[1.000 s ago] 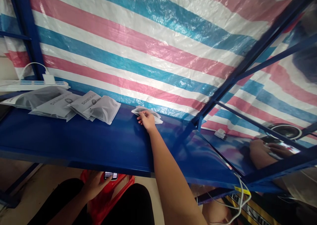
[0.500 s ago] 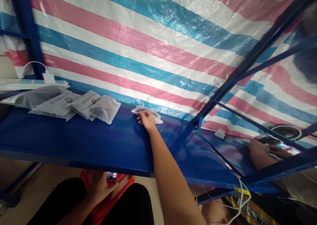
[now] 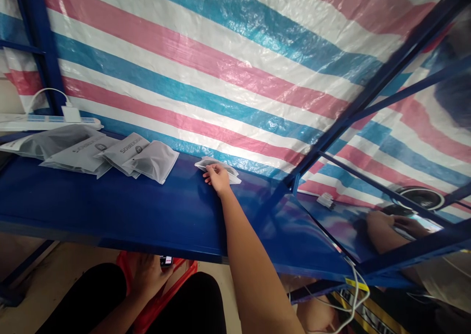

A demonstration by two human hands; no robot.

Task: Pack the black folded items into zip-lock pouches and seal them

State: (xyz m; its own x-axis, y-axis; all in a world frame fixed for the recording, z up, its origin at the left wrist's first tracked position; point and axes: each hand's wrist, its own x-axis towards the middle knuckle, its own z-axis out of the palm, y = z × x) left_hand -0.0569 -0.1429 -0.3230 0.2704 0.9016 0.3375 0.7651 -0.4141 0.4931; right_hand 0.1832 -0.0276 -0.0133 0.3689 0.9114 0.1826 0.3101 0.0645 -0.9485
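At the back of the blue shelf [image 3: 176, 211], my right hand [image 3: 218, 178] is closed on a small frosted plastic bag [image 3: 234, 178] lying by the striped sheet. My palm and fingers cover part of the bag, so its contents are hidden. Down below the shelf's front edge, my left hand [image 3: 149, 275] is closed around a smartphone [image 3: 166, 261] with a lit screen, held above a red plastic stool [image 3: 184, 275] between my legs. To the left of my right hand, several frosted zip bags [image 3: 156, 160] with dark print overlap in a row.
A white power strip [image 3: 44, 122] with a plugged-in charger [image 3: 71, 113] sits at the far left. Blue metal bars [image 3: 331, 128] divide off the right side, where another person's hands [image 3: 386, 228] hold a phone. White cables [image 3: 355, 295] hang at the shelf's right front.
My left hand has shifted slightly, and less of the phone's screen shows. My right hand stays on the small bag. The view has moved very slightly.
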